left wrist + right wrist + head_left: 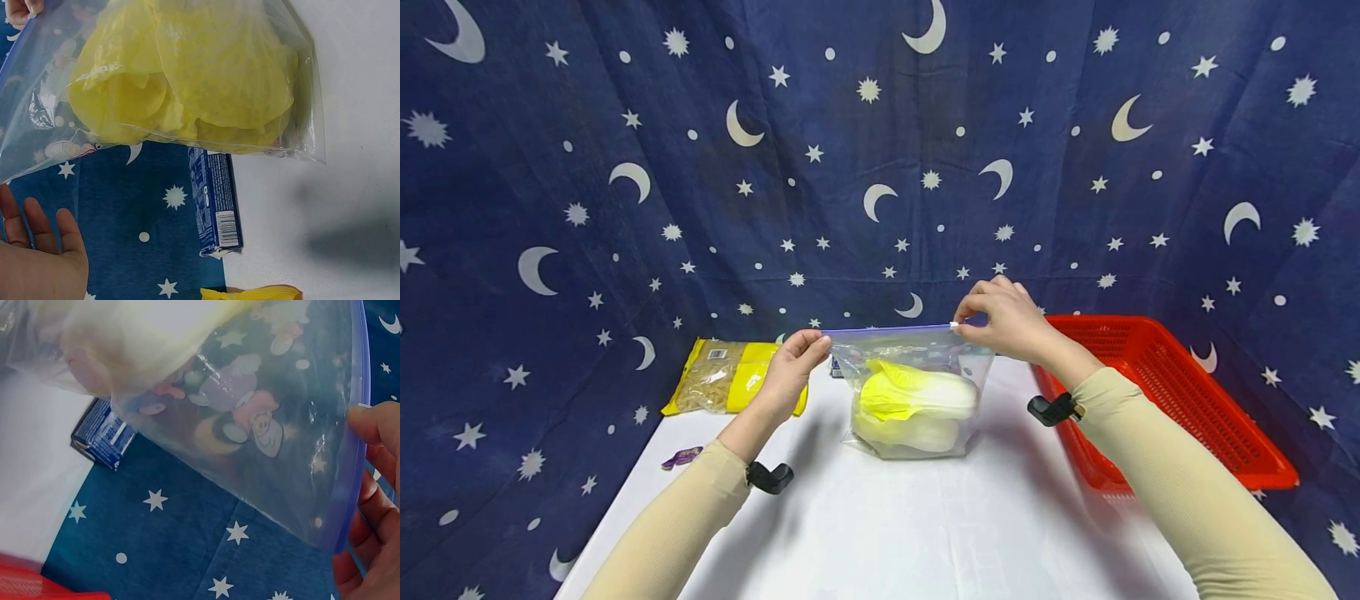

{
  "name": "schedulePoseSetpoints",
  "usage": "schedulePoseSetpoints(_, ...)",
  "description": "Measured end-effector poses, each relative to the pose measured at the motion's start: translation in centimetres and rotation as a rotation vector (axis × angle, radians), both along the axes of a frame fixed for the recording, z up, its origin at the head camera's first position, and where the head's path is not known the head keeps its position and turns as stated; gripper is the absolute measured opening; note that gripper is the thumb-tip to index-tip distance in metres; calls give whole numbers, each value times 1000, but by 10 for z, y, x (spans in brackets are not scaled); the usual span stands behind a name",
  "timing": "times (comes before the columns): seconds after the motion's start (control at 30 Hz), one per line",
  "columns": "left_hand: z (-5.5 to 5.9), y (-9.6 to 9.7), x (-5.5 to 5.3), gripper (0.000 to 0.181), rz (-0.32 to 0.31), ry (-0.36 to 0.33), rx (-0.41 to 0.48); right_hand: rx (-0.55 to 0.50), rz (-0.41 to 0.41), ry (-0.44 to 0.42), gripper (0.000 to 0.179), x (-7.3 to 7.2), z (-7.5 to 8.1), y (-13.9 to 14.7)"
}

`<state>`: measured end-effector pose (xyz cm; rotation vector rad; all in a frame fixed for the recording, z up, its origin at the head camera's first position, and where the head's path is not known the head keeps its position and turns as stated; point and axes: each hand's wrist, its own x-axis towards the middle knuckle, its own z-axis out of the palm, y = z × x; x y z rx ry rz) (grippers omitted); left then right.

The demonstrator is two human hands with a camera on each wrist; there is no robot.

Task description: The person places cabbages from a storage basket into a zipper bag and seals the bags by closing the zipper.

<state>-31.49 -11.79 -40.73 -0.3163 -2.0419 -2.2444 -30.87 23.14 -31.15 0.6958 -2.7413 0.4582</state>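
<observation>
A clear zip bag (891, 330) with a purple top strip stands on the table, held up by both hands. Inside lies Chinese cabbage (925, 396), its yellow leaves to the left and white stem to the right. My left hand (793, 367) pinches the bag's top left corner between thumb and fingers. At the strip's right part, my right hand (1003, 317) grips a small white slider (954, 326) with thumb and forefinger. Cartoon figures are printed on the bag wall (281, 506) in the right wrist view.
A yellow package (715, 379) with a clear window lies at the table's back left. Nearer is a purple-wrapped candy (682, 457). Behind the bag sits a blue box (215, 206). A red plastic basket (1273, 477) occupies the right side. Star-patterned blue cloth (865, 142) hangs behind.
</observation>
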Motion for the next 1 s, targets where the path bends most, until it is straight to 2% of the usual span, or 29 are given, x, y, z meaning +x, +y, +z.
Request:
schedulePoseSetpoints(0.6,1,2,1,16,2,-3,-20,-23,17,16,5,5,-3,16)
schedulePoseSetpoints(1.0,2,2,2,20,2,-16,-42,-39,43,65,4,6,-6,25)
